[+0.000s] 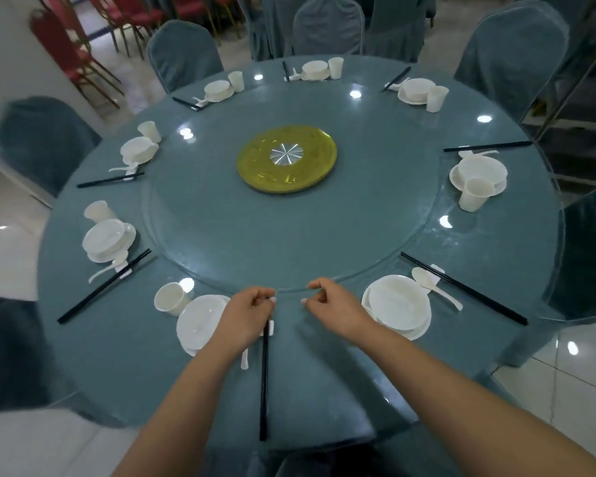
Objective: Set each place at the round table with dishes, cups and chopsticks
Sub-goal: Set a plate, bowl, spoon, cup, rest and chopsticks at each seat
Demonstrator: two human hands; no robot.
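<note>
Black chopsticks [264, 383] on the counter [324, 373], left hand [246, 316] fingers gripping their far end, right hand [334, 311] fingers curled, holding nothing, white bowl [200, 325] beside.

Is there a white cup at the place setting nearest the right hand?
No, the stacked white dishes beside the right hand have only a white spoon and black chopsticks.

Banquet room, viewed from above and forward.
Ringed across top, left and right of frame by chairs in grey-blue fabric covers [183, 53]. Stacked red chairs with gilt frames [93, 32] at upper left, beside a white wall [4, 63]. Floored in glossy pale tiles [572, 370], lower right, reflecting ceiling lights.
</note>
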